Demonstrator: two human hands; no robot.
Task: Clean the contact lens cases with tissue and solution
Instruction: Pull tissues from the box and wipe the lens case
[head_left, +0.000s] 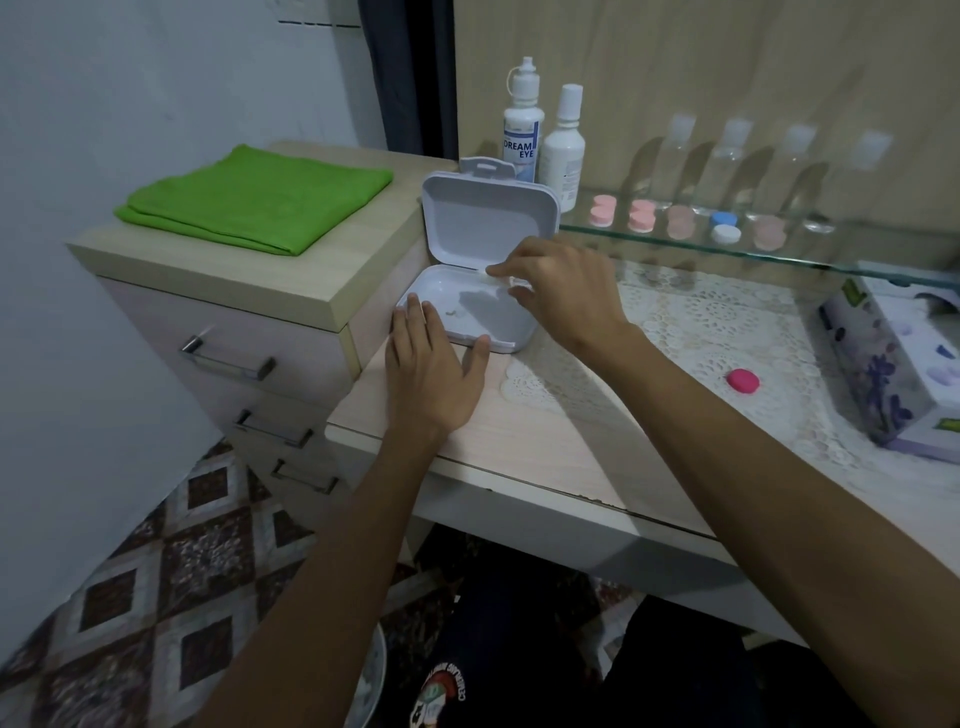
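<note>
White hinged case (467, 312) lies open mid-frame; left hand (431, 379) rests flat, fingers straight, on its front edge; right hand (561, 291) pinches a tissue scrap (493, 275).

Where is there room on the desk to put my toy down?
The lace mat is bare between the right hand and the pink case. The desk is also bare near its front edge. It is crowded around the open white box, and on the glass shelf.
</note>
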